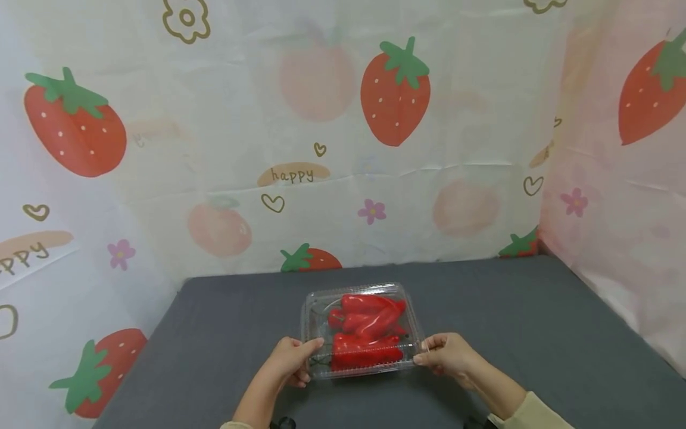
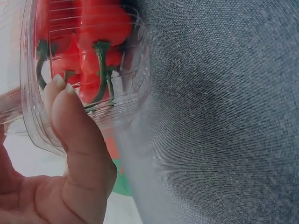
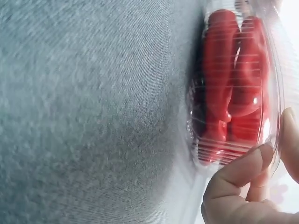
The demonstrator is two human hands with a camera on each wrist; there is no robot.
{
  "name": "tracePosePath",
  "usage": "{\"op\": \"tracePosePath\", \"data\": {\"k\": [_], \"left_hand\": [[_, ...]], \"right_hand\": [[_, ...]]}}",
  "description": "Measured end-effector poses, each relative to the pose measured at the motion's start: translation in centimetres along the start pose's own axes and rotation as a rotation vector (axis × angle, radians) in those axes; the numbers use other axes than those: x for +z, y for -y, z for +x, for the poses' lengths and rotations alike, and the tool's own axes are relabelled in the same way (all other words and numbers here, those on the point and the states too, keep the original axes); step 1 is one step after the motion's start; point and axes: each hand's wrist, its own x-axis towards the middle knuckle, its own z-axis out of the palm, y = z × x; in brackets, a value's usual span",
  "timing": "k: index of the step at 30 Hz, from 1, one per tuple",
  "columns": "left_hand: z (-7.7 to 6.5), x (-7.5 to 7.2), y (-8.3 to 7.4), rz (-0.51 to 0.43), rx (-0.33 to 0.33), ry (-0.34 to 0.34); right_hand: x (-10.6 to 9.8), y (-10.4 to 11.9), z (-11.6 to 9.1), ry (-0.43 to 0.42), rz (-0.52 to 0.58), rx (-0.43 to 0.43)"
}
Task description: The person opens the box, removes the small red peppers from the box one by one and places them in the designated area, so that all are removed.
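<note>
We've got a dark grey counter (image 1: 520, 333) across the lower part of the head view, its far edge running along at twelve o'clock, its sides slanting outward toward eight and four! In close from both wrists, we see a fine woven texture on that surface. And near the middle, there's a clear plastic box (image 1: 308, 319) of red peppers (image 1: 370, 351), right down by the weave; whether its base touches, we can't tell. Soft shadow toward five o'clock from it!
</note>
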Motion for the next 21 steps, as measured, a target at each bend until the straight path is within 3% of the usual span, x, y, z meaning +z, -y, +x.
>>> {"op": "tracePosePath", "data": {"k": [10, 16, 21], "left_hand": [[0.11, -0.12, -0.14, 0.020, -0.013, 0.012], [0.05, -0.27, 0.11, 0.009, -0.040, -0.003], [-0.36, -0.45, 0.49, -0.008, -0.006, -0.008]], "right_hand": [[-0.47, -0.47, 0.11, 0.091, 0.031, -0.032], [-0.50, -0.28, 0.07, 0.113, 0.011, -0.003], [-0.57, -0.18, 0.00, 0.116, 0.028, 0.019]]}}
